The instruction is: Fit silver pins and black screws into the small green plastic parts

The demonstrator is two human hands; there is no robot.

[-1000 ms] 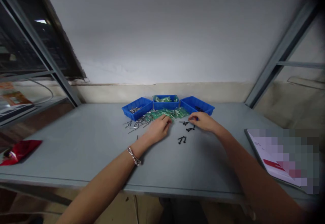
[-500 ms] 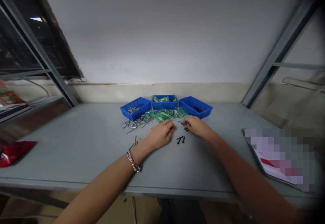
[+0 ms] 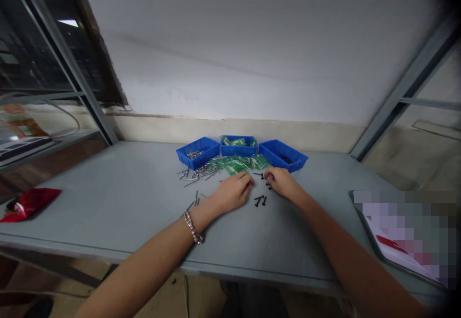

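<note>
While a few black screws (image 3: pixel 264 201) lie loose on the table (image 3: pixel 137 202) between and just nearer than the two hands, others sit right at the fingertips of the right hand (image 3: pixel 283 182). Its thumb and fingers are bent toward each other over them, though I cannot tell whether they pinch one. The left hand (image 3: pixel 236 192) rests to the left with its fingers curled and close together (what they hold, if anything, is hidden), and a beaded bracelet (image 3: pixel 193 227) circles that wrist.

Beyond the hands, green-printed clear packets (image 3: pixel 236 166) spread in front of three blue bins. The left bin (image 3: pixel 196 161) has silver pins in it, with more silver pins (image 3: pixel 196 178) scattered before it; the middle bin (image 3: pixel 238 151) holds similar packets, and the right bin (image 3: pixel 275 159) some dark pieces.

The tabletop is smooth grey, backed by a pale wall (image 3: pixel 234 58) with a cream strip along its foot. Grey metal posts rise on both sides, and a dark window (image 3: pixel 86 44) stands far left. A shiny red wrapper (image 3: pixel 34 202) lies at the left. At the right, a flat white sheet (image 3: pixel 392 246) bears a red band, its lettering masked by blurred squares.
</note>
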